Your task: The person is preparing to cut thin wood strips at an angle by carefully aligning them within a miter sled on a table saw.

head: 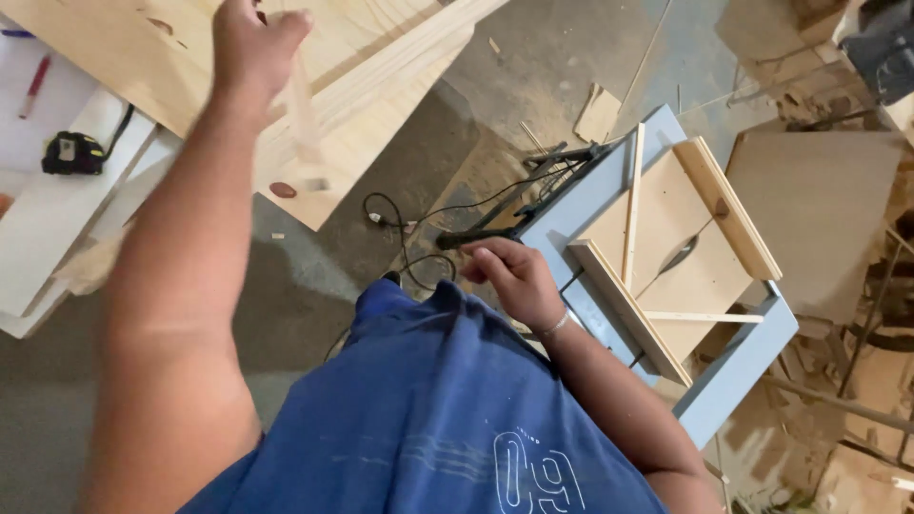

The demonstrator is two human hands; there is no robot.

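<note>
My left hand (249, 46) is raised at the top left over a stack of pale pine boards (371, 86). It pinches a thin wooden strip (305, 119) that hangs down, blurred. My right hand (509, 274) rests with curled fingers at the near corner of a grey-blue table saw (738, 366). It sits just below a black bar (476, 235) of the saw's frame, and I see nothing clearly held in it. A wooden sled (666, 238) with raised rails lies on the saw top, with two thin strips (631, 205) across it.
A white bench (38, 219) at the left carries a black tape measure (71, 152) and a red pencil (34, 86). A black cable (409, 224) loops over the dusty concrete floor. Board offcuts and a large plywood sheet (819, 209) crowd the right side.
</note>
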